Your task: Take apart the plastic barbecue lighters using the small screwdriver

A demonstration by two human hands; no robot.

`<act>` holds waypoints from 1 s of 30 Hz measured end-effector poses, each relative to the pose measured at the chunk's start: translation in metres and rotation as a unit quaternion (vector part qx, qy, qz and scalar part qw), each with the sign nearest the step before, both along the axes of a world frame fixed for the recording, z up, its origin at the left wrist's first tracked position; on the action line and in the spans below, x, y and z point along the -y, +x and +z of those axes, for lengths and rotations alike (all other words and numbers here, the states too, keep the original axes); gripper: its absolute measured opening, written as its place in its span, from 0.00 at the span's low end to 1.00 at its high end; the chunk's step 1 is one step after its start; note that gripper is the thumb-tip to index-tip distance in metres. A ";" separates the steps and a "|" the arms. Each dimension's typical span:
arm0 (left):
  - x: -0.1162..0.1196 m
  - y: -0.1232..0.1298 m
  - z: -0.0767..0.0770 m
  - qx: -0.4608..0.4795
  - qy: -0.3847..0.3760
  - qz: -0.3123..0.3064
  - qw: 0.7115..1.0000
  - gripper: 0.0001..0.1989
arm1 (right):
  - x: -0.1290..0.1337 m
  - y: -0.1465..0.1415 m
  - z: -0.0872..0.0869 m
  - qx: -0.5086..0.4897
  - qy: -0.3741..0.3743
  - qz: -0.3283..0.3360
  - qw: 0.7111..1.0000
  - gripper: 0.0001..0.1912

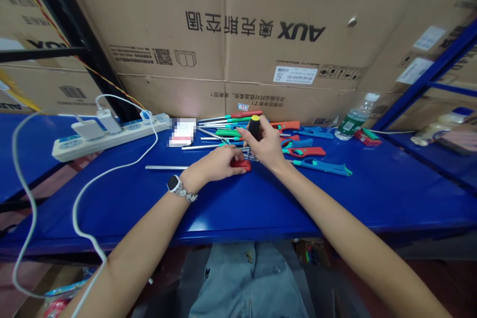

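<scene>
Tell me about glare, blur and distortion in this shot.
Head view: pale sheen on the blue tabletop; wide-angle stretching toward the edges; blue-capped bottle at far right looks soft; mosaic squares cover part of the white card; left hand and right hand fairly clear.

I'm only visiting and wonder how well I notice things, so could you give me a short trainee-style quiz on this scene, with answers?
1. True or false: the right hand holds an upright black handle with a yellow end.
2. Where is the watch worn?
A) right wrist
B) left wrist
C) both wrists
3. Fill in: the clear bottle with the green label has a ___ cap.

Key: 1 true; 2 B; 3 white.
</scene>
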State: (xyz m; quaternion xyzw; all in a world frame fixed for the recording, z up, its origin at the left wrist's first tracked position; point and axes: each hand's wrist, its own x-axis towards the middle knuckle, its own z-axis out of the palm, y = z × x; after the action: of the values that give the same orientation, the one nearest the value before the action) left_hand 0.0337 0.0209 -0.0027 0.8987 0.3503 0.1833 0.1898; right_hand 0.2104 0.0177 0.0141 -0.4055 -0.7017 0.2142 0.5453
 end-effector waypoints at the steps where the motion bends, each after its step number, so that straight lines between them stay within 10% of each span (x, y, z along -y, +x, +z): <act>1: 0.000 0.000 0.000 -0.001 0.002 0.001 1.000 0.10 | 0.001 0.001 0.002 -0.001 -0.014 0.003 1.000 0.21; 24: 0.000 -0.001 0.005 0.020 -0.050 0.000 0.999 0.13 | -0.004 0.029 0.010 -0.036 -0.139 0.177 0.974 0.19; 30: 0.002 -0.002 0.030 0.282 0.047 0.071 0.956 0.16 | -0.002 0.027 0.008 -0.003 -0.120 0.192 0.974 0.18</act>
State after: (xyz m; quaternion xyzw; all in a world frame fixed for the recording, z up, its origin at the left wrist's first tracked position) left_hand 0.0319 0.0189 0.0277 0.7915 0.3364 0.4583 0.2245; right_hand 0.2371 0.0196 0.0218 -0.3249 -0.7342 0.3983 0.4435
